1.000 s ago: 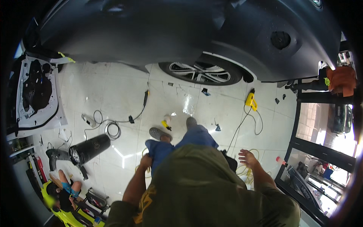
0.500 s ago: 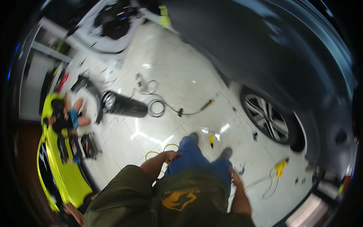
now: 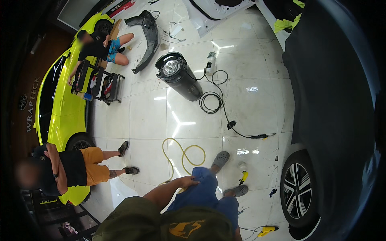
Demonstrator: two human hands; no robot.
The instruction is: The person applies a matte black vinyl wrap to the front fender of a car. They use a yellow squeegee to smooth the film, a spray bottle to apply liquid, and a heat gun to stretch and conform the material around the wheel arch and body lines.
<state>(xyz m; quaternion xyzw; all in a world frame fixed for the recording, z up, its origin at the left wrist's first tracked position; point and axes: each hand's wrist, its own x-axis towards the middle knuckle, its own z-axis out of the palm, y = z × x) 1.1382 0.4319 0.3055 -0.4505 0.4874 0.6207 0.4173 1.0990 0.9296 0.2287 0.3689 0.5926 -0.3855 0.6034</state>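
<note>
My left hand (image 3: 188,182) is at the front of my blue pants (image 3: 204,188), its fingers bent against the cloth and gripping a fold of it. The right hand is out of sight beside my body at the lower edge. My grey clogs (image 3: 220,159) stand on the tiled floor. By them is a clear bottle with a yellow spray head (image 3: 244,175). To the left of my feet a yellow hose (image 3: 185,152) lies in loops.
Ahead stands a black pressure tank (image 3: 181,82) with a coiled black hose (image 3: 210,102) and a spray bottle (image 3: 210,64). A dark grey car (image 3: 333,100) fills the right. One person (image 3: 64,166) stands at left; another (image 3: 98,46) sits near a tool cart (image 3: 106,86) and a lime car (image 3: 66,108).
My view has swung to the right, so the tank and lime car sit differently and a standing person shows at left. The right hand has left the view; the left stays at the pants.
</note>
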